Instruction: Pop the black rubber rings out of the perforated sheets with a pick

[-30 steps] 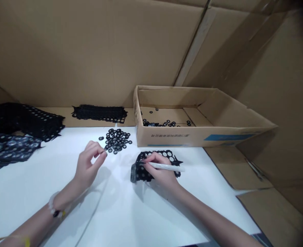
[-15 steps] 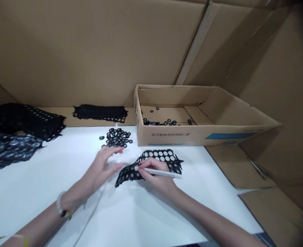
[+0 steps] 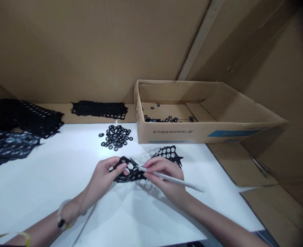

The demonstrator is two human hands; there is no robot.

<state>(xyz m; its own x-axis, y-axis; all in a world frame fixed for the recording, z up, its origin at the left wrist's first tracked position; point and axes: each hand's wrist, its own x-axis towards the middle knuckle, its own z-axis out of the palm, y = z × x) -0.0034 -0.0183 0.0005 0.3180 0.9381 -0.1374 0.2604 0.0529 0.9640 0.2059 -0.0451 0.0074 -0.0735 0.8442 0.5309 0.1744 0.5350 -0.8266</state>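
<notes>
A black sheet with rows of round holes (image 3: pixel 166 153) is lifted and bent above the white table. My left hand (image 3: pixel 107 173) pinches its left end between thumb and fingers. In my right hand (image 3: pixel 167 175) is a slim white pen-like tool (image 3: pixel 184 184), its tip at the sheet just right of my left fingertips. What the tip touches there is too small to make out. Beyond my left hand lies a loose pile of small black rings (image 3: pixel 116 136).
An open cardboard box (image 3: pixel 172 133) with scattered black rings stands at the back right. A stack of black perforated sheets (image 3: pixel 99 109) lies by the back wall. More such sheets (image 3: pixel 38 116) are heaped at the left. Tweezers (image 3: pixel 259 165) rest on cardboard at the right.
My left hand has closed on the left end of the sheet, which is now raised and bent. My right hand has shifted slightly right, with the tool still in it.
</notes>
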